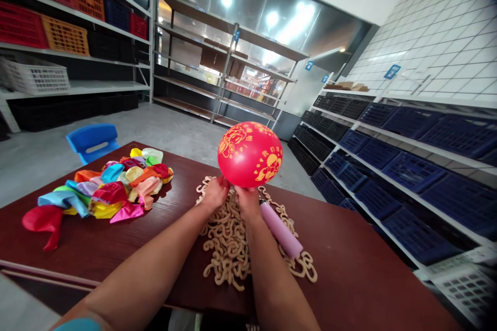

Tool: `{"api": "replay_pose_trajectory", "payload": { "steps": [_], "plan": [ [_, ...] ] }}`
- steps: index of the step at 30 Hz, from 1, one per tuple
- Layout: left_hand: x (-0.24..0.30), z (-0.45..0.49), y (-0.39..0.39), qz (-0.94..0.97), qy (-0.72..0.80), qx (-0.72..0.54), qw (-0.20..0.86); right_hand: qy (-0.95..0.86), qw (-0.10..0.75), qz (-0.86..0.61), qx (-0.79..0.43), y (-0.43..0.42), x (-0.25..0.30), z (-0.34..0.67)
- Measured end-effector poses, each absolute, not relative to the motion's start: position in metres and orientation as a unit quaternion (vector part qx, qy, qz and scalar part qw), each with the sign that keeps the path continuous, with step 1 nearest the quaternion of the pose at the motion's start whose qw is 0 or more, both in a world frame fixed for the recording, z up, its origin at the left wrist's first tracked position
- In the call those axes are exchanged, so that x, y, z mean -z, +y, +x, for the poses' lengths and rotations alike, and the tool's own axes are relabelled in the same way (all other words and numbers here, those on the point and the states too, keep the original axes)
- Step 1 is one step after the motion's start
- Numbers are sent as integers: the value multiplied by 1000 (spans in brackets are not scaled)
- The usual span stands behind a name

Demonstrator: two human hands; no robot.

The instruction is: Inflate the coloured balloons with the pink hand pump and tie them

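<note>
An inflated red balloon (248,158) with yellow printed figures and lettering stands up above the table, its neck hidden behind my hands. My left hand (216,193) is closed at the balloon's lower left, fingers curled inward. Just beneath the balloon, my right hand (247,200) is closed too, its fingertips mostly out of sight. Under both hands spreads a heap of beige curly, squiggle-shaped pieces (225,248). To the right of my right forearm, a pink cylinder (281,230) lies on some of these pieces. Limp balloons (111,191) in many colours are piled on the left.
The dark red-brown table (349,258) carries everything. A blue chair (93,143) stands beyond its left edge. Shelves with blue crates (411,165) line the right side, and coloured crates (66,33) fill a left rack. A metal shelf unit (225,62) stands at the back.
</note>
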State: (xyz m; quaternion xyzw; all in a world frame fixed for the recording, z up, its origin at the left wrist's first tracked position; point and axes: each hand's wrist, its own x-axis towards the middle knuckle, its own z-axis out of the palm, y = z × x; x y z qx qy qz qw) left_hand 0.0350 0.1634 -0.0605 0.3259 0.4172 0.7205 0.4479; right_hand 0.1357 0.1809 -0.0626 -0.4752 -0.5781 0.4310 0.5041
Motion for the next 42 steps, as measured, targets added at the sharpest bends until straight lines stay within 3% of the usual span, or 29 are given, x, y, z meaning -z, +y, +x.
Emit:
{"api": "replay_pose_trajectory", "payload": {
  "steps": [5, 8, 15, 18, 24, 31, 37, 42],
  "plan": [
    [54, 26, 165, 498, 678, -489, 231, -472, 525, -440, -556, 169, 61, 123],
    [52, 25, 166, 486, 718, -439, 235, -479, 533, -415, -561, 165, 61, 119],
    [56, 26, 165, 417, 704, -485, 309, -448, 531, -382, -610, 160, 64, 109],
    [55, 23, 166, 428, 713, -477, 284, -531, 521, -405, -532, 162, 65, 112],
    [55, 18, 168, 447, 740, -444, 236, -778, 456, -401, -163, 161, 58, 129],
    [58, 20, 168, 434, 715, -476, 273, -741, 464, -457, -165, 159, 65, 122],
    [56, 18, 168, 474, 731, -443, 213, -829, 380, -407, 46, 149, 48, 128],
    [56, 22, 166, 541, 731, -390, 145, -835, 370, -396, 92, 153, 39, 138]
  ]
}}
